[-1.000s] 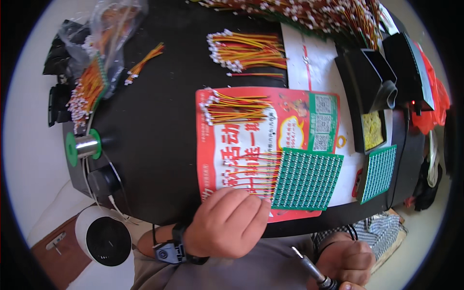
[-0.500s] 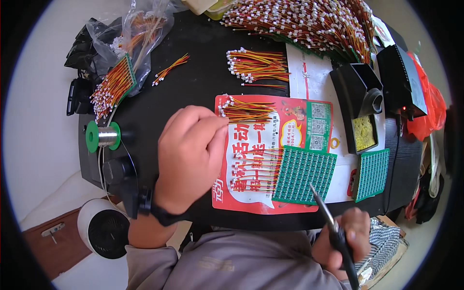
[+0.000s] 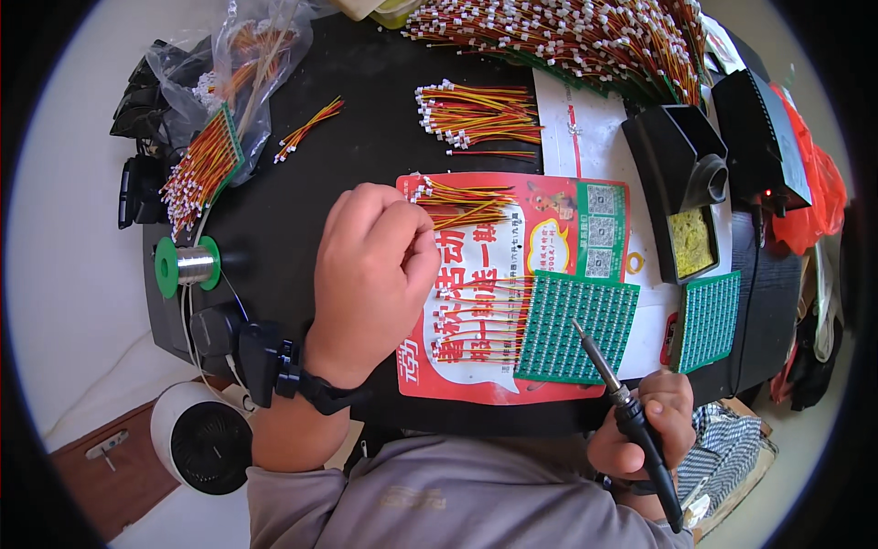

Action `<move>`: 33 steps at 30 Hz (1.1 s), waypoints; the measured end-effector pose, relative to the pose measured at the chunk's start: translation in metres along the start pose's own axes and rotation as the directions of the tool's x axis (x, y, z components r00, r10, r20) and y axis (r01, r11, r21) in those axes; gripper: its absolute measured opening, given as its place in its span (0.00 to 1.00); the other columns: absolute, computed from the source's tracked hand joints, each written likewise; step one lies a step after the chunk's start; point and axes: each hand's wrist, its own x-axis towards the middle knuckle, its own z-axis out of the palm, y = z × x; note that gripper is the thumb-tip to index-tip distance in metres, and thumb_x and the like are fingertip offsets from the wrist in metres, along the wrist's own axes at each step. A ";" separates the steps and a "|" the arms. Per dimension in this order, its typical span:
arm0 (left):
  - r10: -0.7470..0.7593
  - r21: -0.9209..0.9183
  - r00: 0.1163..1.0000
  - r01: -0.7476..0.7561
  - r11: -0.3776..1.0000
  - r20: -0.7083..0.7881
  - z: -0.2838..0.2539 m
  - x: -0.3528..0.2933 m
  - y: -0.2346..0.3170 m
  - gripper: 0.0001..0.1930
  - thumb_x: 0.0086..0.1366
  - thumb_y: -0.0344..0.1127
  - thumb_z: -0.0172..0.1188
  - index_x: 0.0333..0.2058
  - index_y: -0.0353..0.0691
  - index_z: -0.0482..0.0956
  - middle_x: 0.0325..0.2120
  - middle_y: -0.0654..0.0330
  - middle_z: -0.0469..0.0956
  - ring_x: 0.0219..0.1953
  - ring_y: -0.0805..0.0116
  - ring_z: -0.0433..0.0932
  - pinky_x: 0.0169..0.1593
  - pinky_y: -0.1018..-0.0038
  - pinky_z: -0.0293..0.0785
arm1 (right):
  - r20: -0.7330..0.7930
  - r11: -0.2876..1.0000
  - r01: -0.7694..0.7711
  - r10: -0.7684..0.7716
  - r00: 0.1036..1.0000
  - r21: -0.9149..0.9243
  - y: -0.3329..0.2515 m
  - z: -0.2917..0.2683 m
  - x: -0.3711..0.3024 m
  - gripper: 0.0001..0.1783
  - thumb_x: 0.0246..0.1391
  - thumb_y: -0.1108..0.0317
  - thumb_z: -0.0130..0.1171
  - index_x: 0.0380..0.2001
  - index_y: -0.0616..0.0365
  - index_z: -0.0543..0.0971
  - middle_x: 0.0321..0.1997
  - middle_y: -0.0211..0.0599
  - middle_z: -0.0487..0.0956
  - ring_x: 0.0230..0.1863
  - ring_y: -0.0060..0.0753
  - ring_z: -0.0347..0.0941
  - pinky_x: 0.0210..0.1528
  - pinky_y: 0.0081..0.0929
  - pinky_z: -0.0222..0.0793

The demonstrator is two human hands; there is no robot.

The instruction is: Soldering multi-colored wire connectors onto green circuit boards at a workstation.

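Observation:
My left hand (image 3: 370,274) hovers over the left part of a red printed sheet (image 3: 476,384), its fingers curled at a small bunch of red-and-yellow wires (image 3: 462,203) with white plugs; whether it pinches a wire is hidden. My right hand (image 3: 640,439) grips a black soldering iron (image 3: 622,403) at the table's near edge, its tip over a green circuit panel (image 3: 576,328). A row of wires (image 3: 476,325) runs into that panel's left edge.
A solder spool (image 3: 187,266) stands at the left. More wire bundles lie at the top (image 3: 476,114) and in a plastic bag (image 3: 238,82). A black iron stand with yellow sponge (image 3: 690,229) sits to the right, beside a second green panel (image 3: 709,320). A white fan (image 3: 206,444) stands below.
My left hand moved from the near edge up and right to the wire bunch on the red sheet. My right hand brought the soldering iron up over the green panel.

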 end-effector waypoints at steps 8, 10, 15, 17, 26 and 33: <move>-0.155 -0.596 0.987 0.148 0.789 0.040 -0.034 -0.041 0.028 0.09 0.59 0.14 0.61 0.37 0.31 0.76 0.33 0.52 0.80 0.34 0.66 0.78 0.38 0.74 0.75 | -0.014 0.971 -0.049 0.054 0.998 0.235 0.004 0.000 0.008 0.33 0.63 0.35 0.50 0.48 0.58 0.69 0.26 0.36 0.71 0.23 0.30 0.65 0.27 0.30 0.62; -0.229 -0.640 0.966 0.253 0.725 0.123 -0.038 -0.050 0.046 0.10 0.56 0.14 0.64 0.36 0.32 0.82 0.29 0.54 0.80 0.30 0.66 0.79 0.35 0.74 0.75 | -0.024 0.973 -0.034 0.040 0.999 0.227 0.007 0.003 0.007 0.33 0.64 0.36 0.51 0.49 0.58 0.69 0.26 0.35 0.72 0.21 0.29 0.66 0.27 0.29 0.63; 0.156 -0.622 0.968 0.002 0.783 0.199 -0.026 -0.052 0.045 0.11 0.50 0.17 0.66 0.34 0.35 0.83 0.28 0.56 0.80 0.27 0.62 0.78 0.32 0.70 0.75 | 0.051 0.985 0.031 -0.040 0.998 0.168 0.009 -0.001 0.004 0.31 0.61 0.40 0.56 0.49 0.59 0.68 0.24 0.33 0.71 0.20 0.29 0.67 0.23 0.27 0.65; 0.157 -0.623 0.979 -0.044 0.781 0.128 -0.020 -0.053 0.044 0.09 0.54 0.17 0.64 0.34 0.35 0.80 0.28 0.55 0.79 0.27 0.61 0.77 0.32 0.70 0.74 | 0.109 0.983 0.041 -0.062 0.992 0.182 0.007 -0.004 0.010 0.32 0.56 0.43 0.63 0.47 0.61 0.69 0.25 0.34 0.72 0.19 0.31 0.69 0.21 0.28 0.68; 0.204 -0.456 0.974 -0.137 0.879 0.100 -0.017 -0.069 0.050 0.17 0.50 0.16 0.67 0.40 0.36 0.81 0.37 0.53 0.80 0.32 0.61 0.80 0.36 0.69 0.78 | 0.201 0.964 -0.076 0.024 0.979 0.256 0.003 -0.004 0.009 0.25 0.52 0.53 0.73 0.37 0.63 0.73 0.21 0.33 0.72 0.18 0.32 0.68 0.19 0.28 0.65; 0.351 -0.493 0.927 -0.247 0.834 0.130 -0.012 -0.069 0.045 0.20 0.49 0.15 0.66 0.42 0.35 0.81 0.33 0.54 0.78 0.28 0.63 0.78 0.29 0.72 0.75 | 0.144 0.961 -0.093 0.057 0.988 0.260 0.001 -0.002 0.007 0.22 0.53 0.57 0.71 0.35 0.63 0.73 0.17 0.31 0.71 0.15 0.30 0.66 0.16 0.27 0.61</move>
